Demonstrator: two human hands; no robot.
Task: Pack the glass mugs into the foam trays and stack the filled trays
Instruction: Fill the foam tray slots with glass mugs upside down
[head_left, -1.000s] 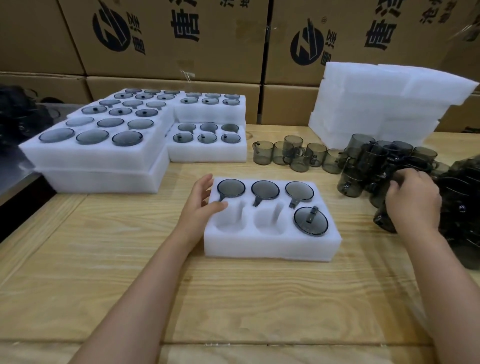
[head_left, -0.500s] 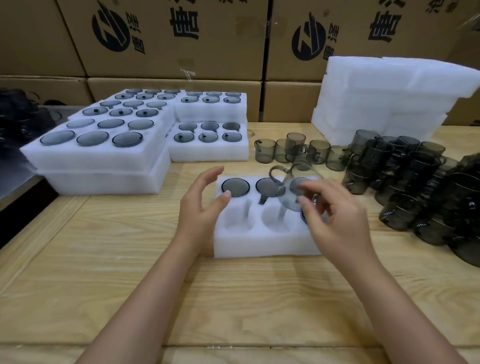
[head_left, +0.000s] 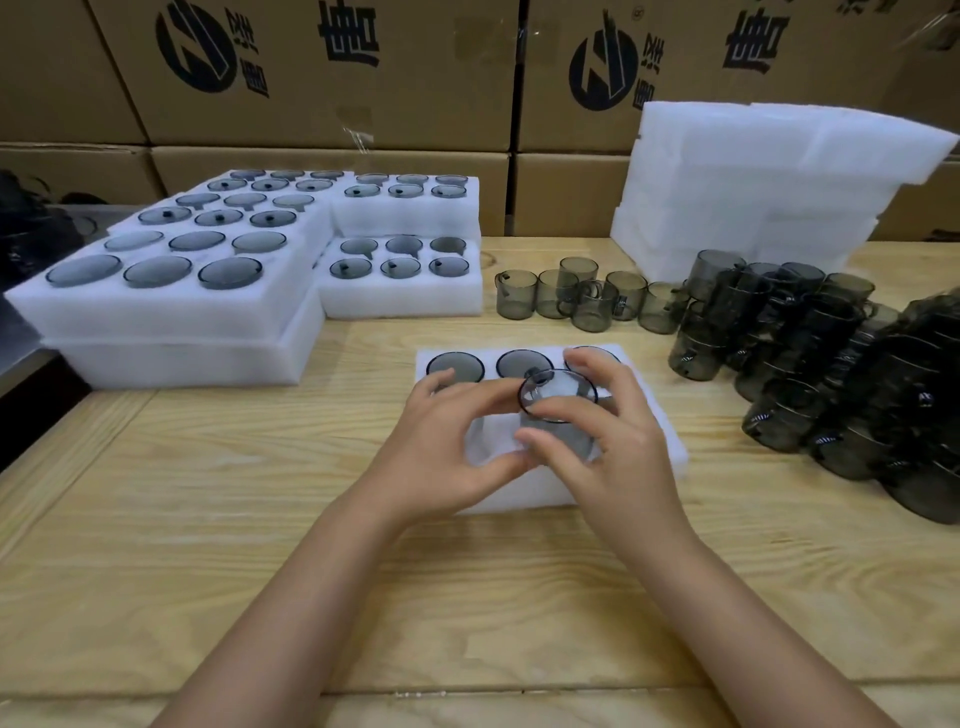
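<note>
Half-hidden tray (head_left: 667, 441), blurred mug (head_left: 558, 415)
The left hand (head_left: 441, 452) and right hand (head_left: 615, 447) cover the tray's near pockets, so what is in them cannot be told; the mug they hold is smeared. The mug pile (head_left: 831, 364) at the desk's right edge is cut off.

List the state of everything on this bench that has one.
White foam front tray: partly filled, back row full.
Smoky grey glass mug: held over that tray, not yet seated.
Left hand: grips the mug.
Right hand: grips the mug.
White foam trays at left: filled, stacked.
Loose smoky glass mugs: unpacked.
</note>
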